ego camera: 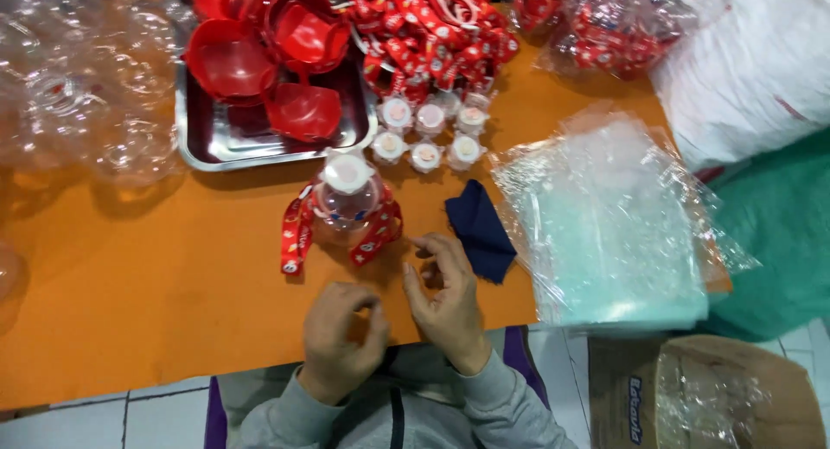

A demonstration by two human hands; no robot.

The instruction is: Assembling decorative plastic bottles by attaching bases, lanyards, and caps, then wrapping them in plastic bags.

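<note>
At the worktop's near edge, the left hand (pixel 339 338) and right hand (pixel 443 300) hover with fingers loosely curled, holding nothing visible. Just beyond stands the clear bottle (pixel 346 205) with red strap; steadying its body before gripping would serve best. Small caps (pixel 426 136) sit farther back.

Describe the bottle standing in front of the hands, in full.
The bottle is small, clear plastic and rounded, standing upright on the orange table just below the steel tray. A white cap with a pinkish centre closes its top. A red printed strap hangs from both its sides, its ends lying on the table. Neither hand touches it.
</note>
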